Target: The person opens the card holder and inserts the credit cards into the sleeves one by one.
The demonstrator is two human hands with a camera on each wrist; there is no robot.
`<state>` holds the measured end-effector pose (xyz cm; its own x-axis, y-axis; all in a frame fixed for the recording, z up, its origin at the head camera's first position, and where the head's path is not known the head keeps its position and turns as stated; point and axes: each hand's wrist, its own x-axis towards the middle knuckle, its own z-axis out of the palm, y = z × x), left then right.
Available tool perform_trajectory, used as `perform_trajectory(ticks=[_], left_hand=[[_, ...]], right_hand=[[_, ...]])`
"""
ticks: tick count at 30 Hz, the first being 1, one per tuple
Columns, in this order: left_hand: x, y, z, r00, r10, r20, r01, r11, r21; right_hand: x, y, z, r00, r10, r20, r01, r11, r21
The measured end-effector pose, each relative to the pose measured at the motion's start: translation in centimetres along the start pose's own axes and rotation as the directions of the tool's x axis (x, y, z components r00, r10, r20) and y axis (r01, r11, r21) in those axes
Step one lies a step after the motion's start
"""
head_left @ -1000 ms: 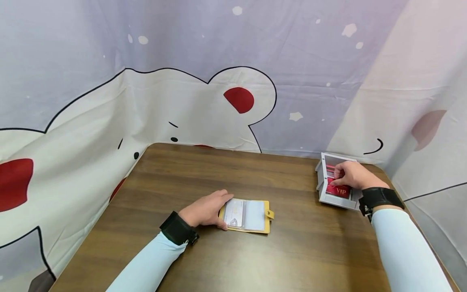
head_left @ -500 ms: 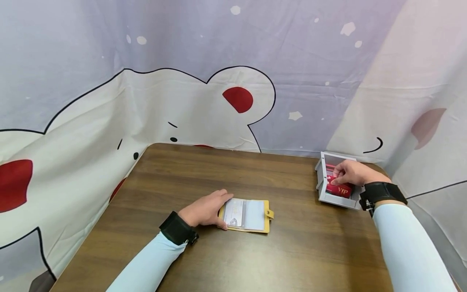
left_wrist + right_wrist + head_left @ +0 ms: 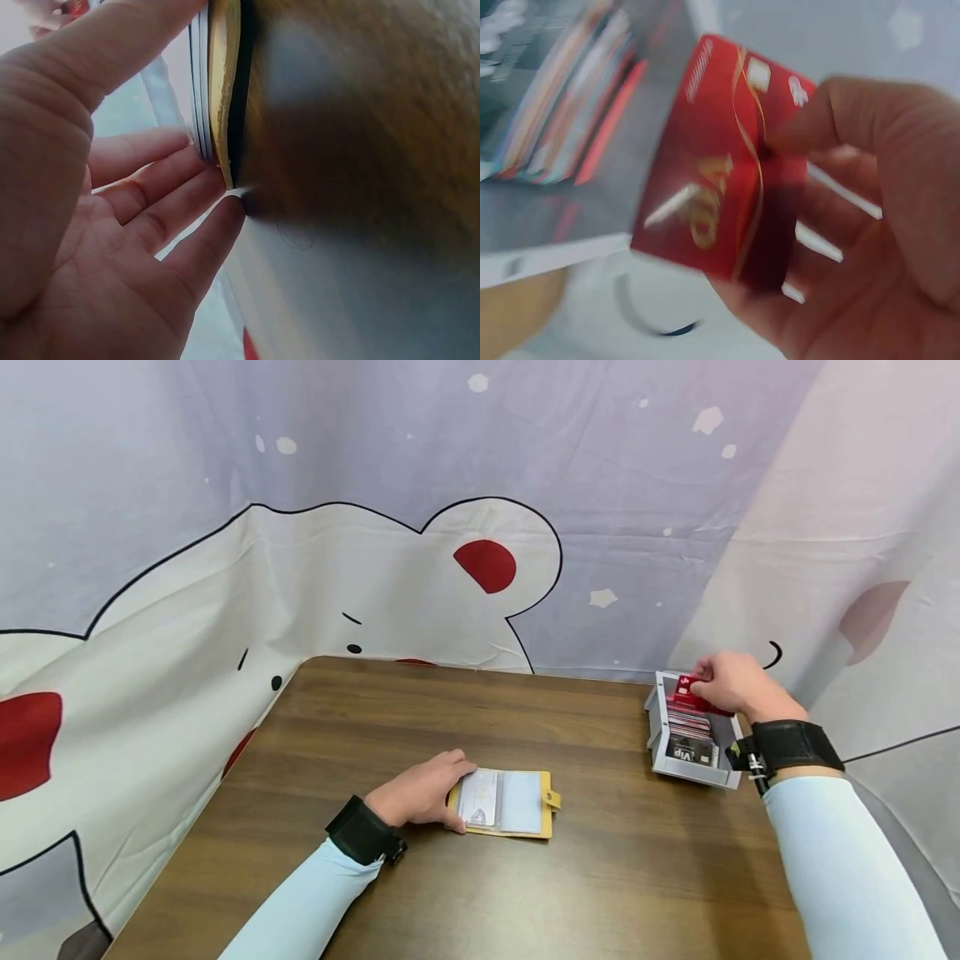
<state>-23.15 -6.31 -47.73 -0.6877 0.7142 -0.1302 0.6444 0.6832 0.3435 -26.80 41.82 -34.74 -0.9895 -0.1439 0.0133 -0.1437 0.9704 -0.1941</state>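
Observation:
In the head view a yellow card holder point(image 3: 546, 806) lies spread on the table, a white card point(image 3: 478, 797) in its left sleeve and a clear sleeve on the right. My left hand point(image 3: 423, 789) grips its left side, fingers at the far edge and thumb at the near corner. My right hand point(image 3: 742, 683) pinches a red VIP card point(image 3: 686, 165) between thumb and fingers, over the back of a grey box point(image 3: 657, 727). Several cards point(image 3: 688, 723) stand stacked inside that box, a black VIP card point(image 3: 692, 750) frontmost.
The wooden table point(image 3: 420, 710) reaches back to a printed curtain point(image 3: 360, 577) hanging behind and along both sides. The box sits near the table's back right corner. Bare wood lies between the card holder and the box.
My right hand has lifted the red VIP card off the front of the stack and moved it up and back, uncovering the black card. The left hand and card holder stay put.

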Motion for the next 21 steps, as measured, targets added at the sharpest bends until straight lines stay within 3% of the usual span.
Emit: perform_trajectory(ticks=[4, 6, 8, 11, 14, 17, 21], left_hand=[[-0.1, 0.0, -0.1, 1.0, 0.006, -0.003, -0.006, 1.0, 0.003], [-0.2, -0.1, -0.1, 1.0, 0.005, -0.003, -0.005, 1.0, -0.001], [-0.2, -0.1, -0.1, 1.0, 0.005, -0.001, -0.005, 1.0, -0.003], [-0.2, -0.1, 0.0, 1.0, 0.005, 0.0, -0.005, 1.0, -0.009], [-0.2, -0.2, -0.1, 1.0, 0.008, 0.002, -0.008, 1.0, -0.012], [-0.2, -0.3, -0.1, 1.0, 0.006, 0.002, -0.006, 1.0, -0.02], [-0.2, -0.4, -0.1, 1.0, 0.007, -0.005, -0.007, 0.999, -0.032]], right_hand=[[1.0, -3.9, 0.6, 0.986, -0.124, -0.11, 0.121, 0.992, -0.035], [1.4, -6.2, 1.8, 0.963, -0.235, -0.128, 0.237, 0.972, -0.002], [1.8, -8.5, 3.3, 0.927, -0.354, -0.121, 0.361, 0.932, 0.034], [2.1, -11.8, 5.9, 0.842, -0.531, -0.1, 0.539, 0.838, 0.085], [2.2, -14.9, 8.4, 0.749, -0.659, -0.067, 0.662, 0.74, 0.117], [2.0, -17.9, 10.2, 0.661, -0.749, -0.035, 0.745, 0.651, 0.143], [1.8, -21.1, 12.1, 0.57, -0.822, -0.004, 0.809, 0.56, 0.181]])
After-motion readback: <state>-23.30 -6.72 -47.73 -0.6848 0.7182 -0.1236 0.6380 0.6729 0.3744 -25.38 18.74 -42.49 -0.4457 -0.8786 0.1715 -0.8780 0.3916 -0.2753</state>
